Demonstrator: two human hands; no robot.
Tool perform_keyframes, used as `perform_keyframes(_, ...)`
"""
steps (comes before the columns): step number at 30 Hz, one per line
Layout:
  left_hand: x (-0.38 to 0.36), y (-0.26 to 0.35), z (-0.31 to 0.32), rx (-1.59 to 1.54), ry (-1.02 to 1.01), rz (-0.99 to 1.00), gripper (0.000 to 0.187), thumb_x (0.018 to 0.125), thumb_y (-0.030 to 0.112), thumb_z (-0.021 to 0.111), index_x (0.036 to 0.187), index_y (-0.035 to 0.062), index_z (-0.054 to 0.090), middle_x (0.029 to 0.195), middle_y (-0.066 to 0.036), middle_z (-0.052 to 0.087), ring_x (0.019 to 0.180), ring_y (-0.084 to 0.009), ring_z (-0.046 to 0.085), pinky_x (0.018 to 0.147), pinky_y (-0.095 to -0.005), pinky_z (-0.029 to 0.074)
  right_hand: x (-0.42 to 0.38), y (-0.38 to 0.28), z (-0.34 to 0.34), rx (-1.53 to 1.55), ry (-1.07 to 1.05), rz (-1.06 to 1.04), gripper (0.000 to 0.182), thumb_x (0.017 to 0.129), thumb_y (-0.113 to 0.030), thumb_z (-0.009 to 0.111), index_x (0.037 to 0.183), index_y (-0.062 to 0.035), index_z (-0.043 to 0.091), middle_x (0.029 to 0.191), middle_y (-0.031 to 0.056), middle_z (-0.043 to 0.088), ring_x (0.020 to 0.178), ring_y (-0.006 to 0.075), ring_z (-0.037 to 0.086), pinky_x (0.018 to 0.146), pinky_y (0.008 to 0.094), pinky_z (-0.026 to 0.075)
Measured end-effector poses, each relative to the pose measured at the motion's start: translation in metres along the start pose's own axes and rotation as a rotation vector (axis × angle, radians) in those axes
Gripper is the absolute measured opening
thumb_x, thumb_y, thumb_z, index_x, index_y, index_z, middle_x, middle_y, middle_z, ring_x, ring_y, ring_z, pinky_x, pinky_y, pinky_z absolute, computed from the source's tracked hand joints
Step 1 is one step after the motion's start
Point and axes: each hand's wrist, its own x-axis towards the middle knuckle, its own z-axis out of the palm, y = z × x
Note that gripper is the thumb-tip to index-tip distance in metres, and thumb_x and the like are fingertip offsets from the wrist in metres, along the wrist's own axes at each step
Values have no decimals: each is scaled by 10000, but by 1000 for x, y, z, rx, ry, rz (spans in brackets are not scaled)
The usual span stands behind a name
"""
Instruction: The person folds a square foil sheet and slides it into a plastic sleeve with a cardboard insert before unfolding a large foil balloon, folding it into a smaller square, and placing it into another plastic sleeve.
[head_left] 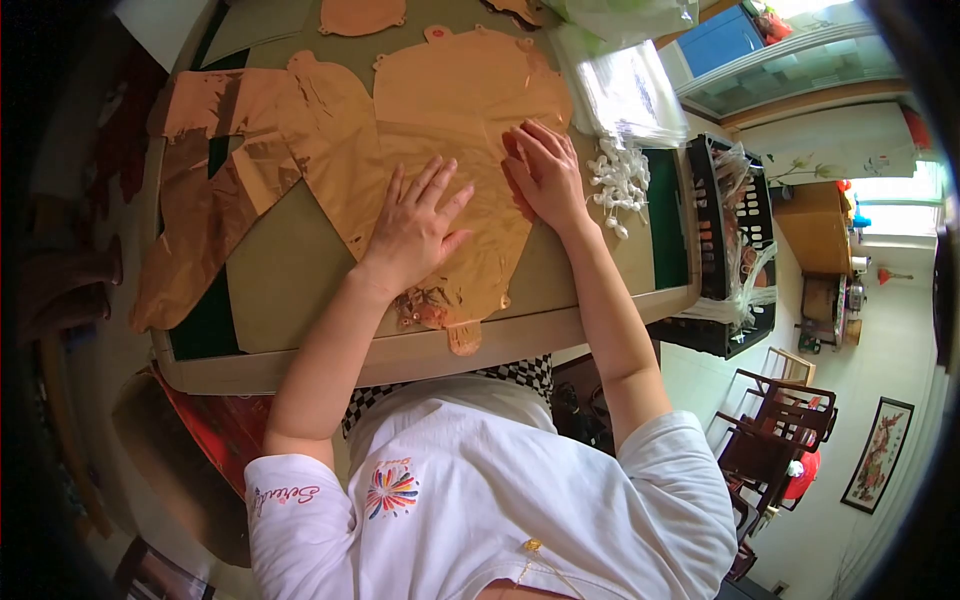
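White shirt [530, 480], table [250, 374] under copper foil [487, 220] — crate [708, 215], wall picture [877, 455]

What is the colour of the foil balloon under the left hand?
The foil balloon is shiny copper-gold, seen best in the head view.

On your table [215, 376], pale-rimmed with a green top [202, 340], lies a drab covering [290, 275], over which spread copper-coloured foil pieces [485, 150], 1 stack of clear plastic bags [625, 95] and, just nearer you, 1 cluster of small white pieces [618, 180].
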Motion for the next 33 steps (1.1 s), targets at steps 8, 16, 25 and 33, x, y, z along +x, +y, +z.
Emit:
perform_keyframes(8, 0, 1, -1, 11, -17, -1, 545, 898, 350, 627, 1384, 149, 483, 1512, -127, 335, 1421, -280, 287, 1145, -561, 219, 11, -2, -10, -57, -48, 293, 239, 804, -217, 716, 971, -60, 648, 951, 139, 591, 1004, 337, 543, 841, 449, 459)
perform_keyframes(16, -1, 4, -7, -50, -26, -32, 549, 895, 341, 625, 1381, 136, 476, 1501, -152, 355, 1421, -304, 289, 1136, -580, 211, 17, -29, -29, 906, -118, 683, 230, 962, -138, 546, 1171, -41, 553, 1016, 123, 653, 813, 259, 653, 712, 368, 551)
perform_keyframes(25, -2, 0, 3, -25, 8, -15, 573, 885, 351, 635, 1391, 142, 466, 1459, -154, 412, 1402, -310, 319, 1128, -578, 224, -26, -35, -8, -46, -251, -45, 442, 868, -82, 567, 1306, -26, 542, 1346, 210, 514, 1345, 373, 386, 1136, 536, 238)
perform_keyframes(33, -1, 2, 0, -60, 142, -10, 368, 864, 294, 667, 1156, 82, 597, 1272, -138, 528, 1289, -309, 437, 1082, -546, 312, -25, -51, -3, 27, -229, -155, 435, 939, -150, 559, 1367, -81, 518, 1417, 102, 501, 1348, 299, 422, 1132, 523, 247)
